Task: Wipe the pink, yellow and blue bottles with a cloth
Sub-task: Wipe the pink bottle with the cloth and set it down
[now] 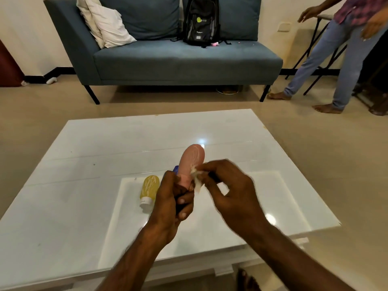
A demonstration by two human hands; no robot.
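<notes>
We hold the pink bottle point(192, 162) above the white tabletop point(105, 143), its rounded bottom pointing up and away from us and its cap end down. Our left hand point(170, 198) is clenched around that lower end, fingers wrapped over the neck so the cap itself is hidden. Our right hand point(226, 185) pinches a small white cloth point(196, 179) between thumb and fingertips and presses it against the right side of the bottle, just above the neck. The right hand is blurred, so we cannot make out the exact finger positions.

The yellow bottle point(149, 190) lies on its side on the tabletop just left of our left hand, its white cap towards us. The bottle is translucent yellow with a pale leaf pattern; we cannot tell whether anything is inside it. Only a sliver of the blue bottle point(175, 169) shows, peeking out behind our left hand and beside the pink one; we cannot tell how it lies.

Beyond the tabletop stands a blue sofa point(168, 59) with white pillows point(105, 24) at its left end and a black backpack point(200, 21) upright on the seat. At the far right a second person point(336, 49) in jeans stands barefoot on the floor.
</notes>
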